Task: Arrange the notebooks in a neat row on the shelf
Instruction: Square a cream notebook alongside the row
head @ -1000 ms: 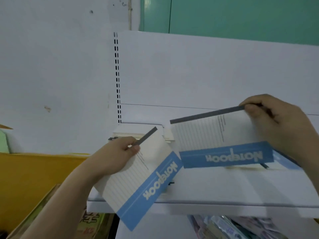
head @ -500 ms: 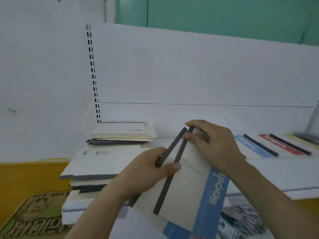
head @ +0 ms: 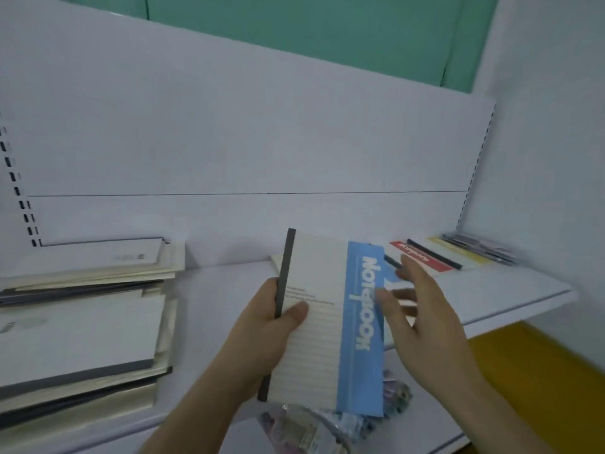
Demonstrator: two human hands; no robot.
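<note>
The left hand (head: pixel 262 329) gripped the blue-banded notebook (head: pixel 327 322) by its dark spine, thumb across the cover, holding it up over the white shelf (head: pixel 510 290). The right hand (head: pixel 422 319) hovered just beside its right edge, fingers spread wide, holding nothing. Stacked notebooks (head: pixel 82 322) lay left; a row of notebooks (head: pixel 435 257) lay right.

I count one blue-banded notebook (head: pixel 327 319) upright in my left hand (head: pixel 262 329) and one red-banded notebook (head: pixel 422 257) flat on the one white shelf (head: pixel 523 290). Two untidy stacks (head: pixel 85 316) sit at the left; their books blur beyond counting.
</note>
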